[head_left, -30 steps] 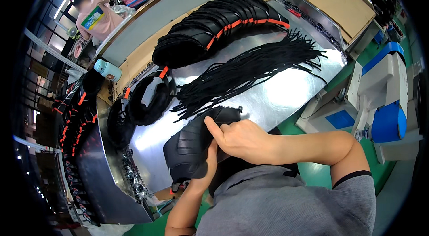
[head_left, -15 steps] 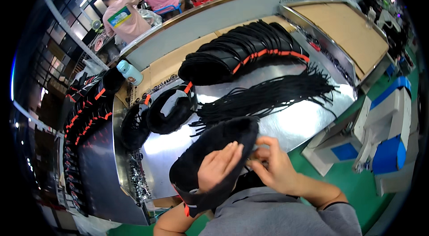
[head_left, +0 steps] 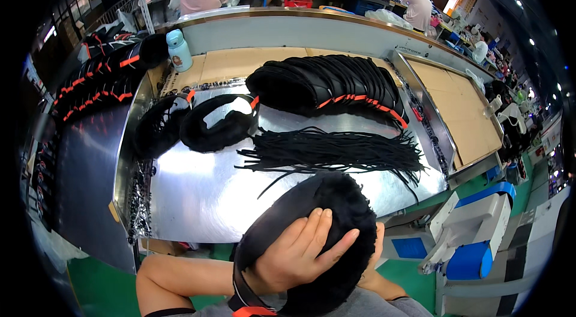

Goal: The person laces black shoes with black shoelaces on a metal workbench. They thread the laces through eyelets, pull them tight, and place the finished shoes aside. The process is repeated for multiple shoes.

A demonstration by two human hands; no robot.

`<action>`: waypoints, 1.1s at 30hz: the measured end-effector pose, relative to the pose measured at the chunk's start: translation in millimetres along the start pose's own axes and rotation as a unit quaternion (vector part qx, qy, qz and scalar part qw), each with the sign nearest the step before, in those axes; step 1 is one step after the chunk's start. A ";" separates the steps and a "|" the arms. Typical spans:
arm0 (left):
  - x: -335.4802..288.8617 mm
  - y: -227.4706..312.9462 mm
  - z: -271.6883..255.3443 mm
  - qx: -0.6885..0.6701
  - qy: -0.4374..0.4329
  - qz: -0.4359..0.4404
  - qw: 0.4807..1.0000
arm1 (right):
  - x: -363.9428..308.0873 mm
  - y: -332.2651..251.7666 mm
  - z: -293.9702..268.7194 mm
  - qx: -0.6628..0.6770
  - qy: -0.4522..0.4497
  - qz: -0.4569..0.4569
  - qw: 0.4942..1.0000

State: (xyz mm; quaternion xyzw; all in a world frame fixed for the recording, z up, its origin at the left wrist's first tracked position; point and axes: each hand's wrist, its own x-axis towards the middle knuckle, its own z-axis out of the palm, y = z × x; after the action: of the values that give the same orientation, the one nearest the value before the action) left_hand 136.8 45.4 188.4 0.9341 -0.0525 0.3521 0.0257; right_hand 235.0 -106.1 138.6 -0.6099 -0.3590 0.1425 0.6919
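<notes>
In front of me is a black fur-lined shoe upper (head_left: 339,197) with an orange-red tab, tilted so that its dark lining faces up. My left hand (head_left: 300,251) reaches into the upper, its fingers stretched out and lying against the lining. At the right edge of the same upper, my right hand (head_left: 375,251) is closed round its outer side; most of those fingers are hidden behind it. Just beyond lies a bundle of black laces (head_left: 336,150) on the shiny metal tabletop (head_left: 198,197).
A row of stacked black uppers (head_left: 336,83) lies behind the laces, with two loose uppers (head_left: 219,131) to their left. A light-blue bottle (head_left: 179,53) stands at the back left. On the right is a white-and-blue machine (head_left: 471,245). People sit beyond the partition (head_left: 240,32).
The view has turned and levelled. The upper has tipped so its lining faces me more, my left hand shows larger inside it, and my right hand has gone mostly behind its edge.
</notes>
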 end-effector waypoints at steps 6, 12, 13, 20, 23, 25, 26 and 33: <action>-2.5 0.4 5.3 0.016 0.012 0.015 1.000 | 0.9 -4.6 7.2 0.028 0.036 0.051 0.998; -9.1 -4.5 11.8 -0.013 0.010 0.009 1.000 | -4.1 14.2 9.8 0.060 0.035 0.027 0.997; -9.8 -7.8 13.2 -0.020 0.007 0.013 1.000 | -0.4 10.1 12.0 0.064 0.031 0.039 0.997; 6.3 -15.7 5.6 -0.274 0.015 -0.169 0.947 | 31.0 6.1 19.3 0.071 -0.087 0.131 0.985; 0.2 -8.3 25.8 -0.175 -0.014 -0.201 0.964 | 43.9 26.7 10.9 0.124 -0.119 0.152 0.973; -1.5 -11.4 31.3 -0.187 -0.031 -0.213 0.958 | 45.4 30.5 3.7 0.180 -0.166 0.171 0.954; -0.3 -15.1 34.3 -0.218 -0.041 -0.236 0.946 | 46.2 26.7 -2.2 0.176 -0.167 0.189 0.952; 40.0 -72.7 42.6 -0.554 -0.085 -0.576 0.594 | 42.0 29.8 -65.4 -0.046 -0.079 0.099 0.991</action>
State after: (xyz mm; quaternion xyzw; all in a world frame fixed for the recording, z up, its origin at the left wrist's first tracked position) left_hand 203.0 110.8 182.1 0.6011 0.3100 0.0862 0.7315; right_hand 315.5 -121.5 124.2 -0.6605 -0.3565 0.2417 0.6150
